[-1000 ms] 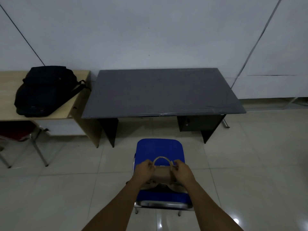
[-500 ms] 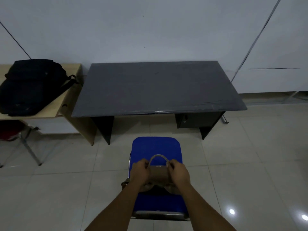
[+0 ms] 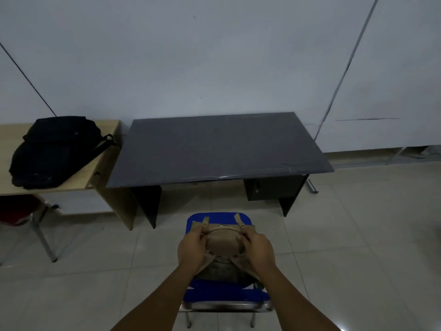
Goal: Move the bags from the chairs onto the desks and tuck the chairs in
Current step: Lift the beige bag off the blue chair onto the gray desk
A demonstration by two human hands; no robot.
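Note:
A tan bag (image 3: 223, 242) is held up over the blue chair (image 3: 226, 291), which stands out from the dark grey desk (image 3: 214, 151). My left hand (image 3: 192, 250) grips the bag's left side and my right hand (image 3: 259, 250) grips its right side. The bag's flap and two straps face the desk. A black backpack (image 3: 52, 151) lies on the light wooden desk (image 3: 95, 173) at the left.
A red chair (image 3: 21, 211) with metal legs sits under the wooden desk. A white wall runs behind both desks. Tiled floor (image 3: 358, 247) lies open to the right of the blue chair. The dark desk has a small drawer unit (image 3: 272, 189) under its right side.
Both hands have lifted the tan bag up off the blue chair's seat and tipped it, so its flap now shows. The view has tilted up, showing more wall.

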